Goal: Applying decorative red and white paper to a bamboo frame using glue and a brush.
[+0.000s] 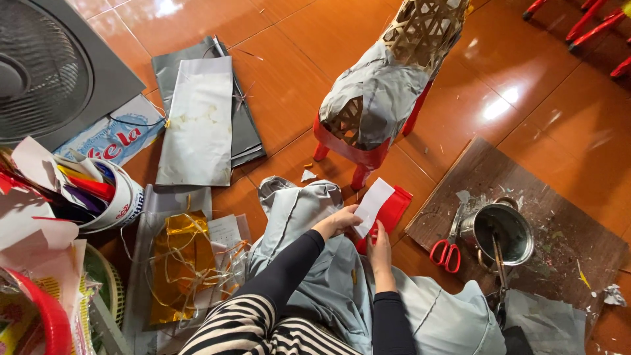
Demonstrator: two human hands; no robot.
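woven frame (388,79): largest, half covered in grey paper, standing on the floor above the hands
silver sheets (197,118): stacked flat, upper left
blue-and-white package (115,138): beside the sheets, red lettering
left hand (338,221): pinching the white edge of the red-and-white paper (381,207)
right hand (380,246): gripping its lower red part
red scissors (448,246): on the board, right

home craft floor | glossy tiles (289,85) | paper sheets (197,118) | scissors (447,250)
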